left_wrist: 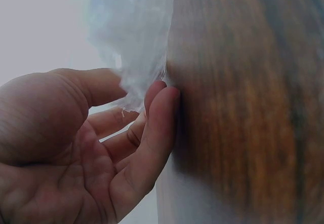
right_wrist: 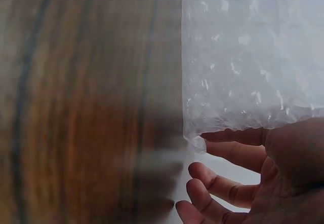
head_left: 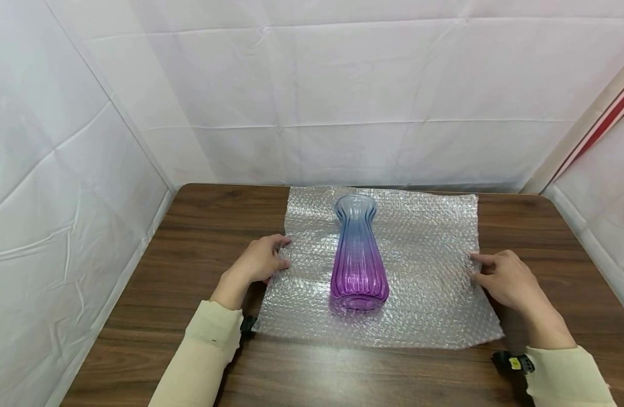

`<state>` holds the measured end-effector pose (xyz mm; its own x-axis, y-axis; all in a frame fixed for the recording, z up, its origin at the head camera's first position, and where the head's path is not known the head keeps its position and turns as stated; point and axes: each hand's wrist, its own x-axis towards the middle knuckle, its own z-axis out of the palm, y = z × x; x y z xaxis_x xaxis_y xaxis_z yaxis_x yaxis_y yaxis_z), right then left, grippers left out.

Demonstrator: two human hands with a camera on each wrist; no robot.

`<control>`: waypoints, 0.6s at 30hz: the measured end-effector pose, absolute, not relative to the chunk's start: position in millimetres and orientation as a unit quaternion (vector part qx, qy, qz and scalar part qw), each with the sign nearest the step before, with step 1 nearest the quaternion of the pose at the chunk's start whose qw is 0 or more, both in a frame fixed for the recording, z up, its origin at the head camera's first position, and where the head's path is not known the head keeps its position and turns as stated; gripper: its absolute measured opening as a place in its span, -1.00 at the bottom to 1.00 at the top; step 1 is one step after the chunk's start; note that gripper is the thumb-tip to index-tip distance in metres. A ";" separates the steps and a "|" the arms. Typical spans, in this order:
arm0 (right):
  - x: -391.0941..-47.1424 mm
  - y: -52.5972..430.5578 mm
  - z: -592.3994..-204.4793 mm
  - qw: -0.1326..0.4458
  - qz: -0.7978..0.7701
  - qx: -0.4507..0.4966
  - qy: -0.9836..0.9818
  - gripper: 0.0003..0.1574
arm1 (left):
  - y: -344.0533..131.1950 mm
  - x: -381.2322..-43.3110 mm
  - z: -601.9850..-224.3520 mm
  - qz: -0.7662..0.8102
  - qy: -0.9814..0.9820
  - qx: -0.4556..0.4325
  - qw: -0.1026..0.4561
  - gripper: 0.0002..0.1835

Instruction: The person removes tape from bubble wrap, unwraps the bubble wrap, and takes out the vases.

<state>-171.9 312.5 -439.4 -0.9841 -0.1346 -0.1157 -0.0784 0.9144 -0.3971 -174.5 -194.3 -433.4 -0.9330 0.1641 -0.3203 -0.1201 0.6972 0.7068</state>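
A ribbed glass vase, blue at the neck and purple at the base, lies on a sheet of bubble wrap, its mouth toward the back. At the sheet's left edge, my left hand pinches the wrap between thumb and fingers; the left wrist view shows the wrap entering that grip. My right hand holds the opposite edge with thumb and forefinger. In the right wrist view, the other fingers of that hand are spread below the wrap edge. Neither hand touches the vase.
Beneath the sheet is a dark brown wooden table with rounded back corners. White cloth walls surround it at the back and sides, and a red stripe runs along the right corner. Both wrists carry black straps.
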 end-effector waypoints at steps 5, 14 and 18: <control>-171.6 314.0 -440.2 0.063 -0.197 -0.057 0.977 -0.37 | -194.1 -175.1 -433.6 0.389 0.903 0.012 0.184 -0.36; -172.0 317.6 -441.7 0.067 -0.199 -0.063 0.976 -0.37 | -193.4 -175.4 -434.3 0.387 0.903 0.014 0.186 -0.36; -172.4 317.3 -440.6 0.079 -0.207 -0.055 0.974 -0.37 | -194.3 -175.1 -434.7 0.385 0.904 0.013 0.186 -0.35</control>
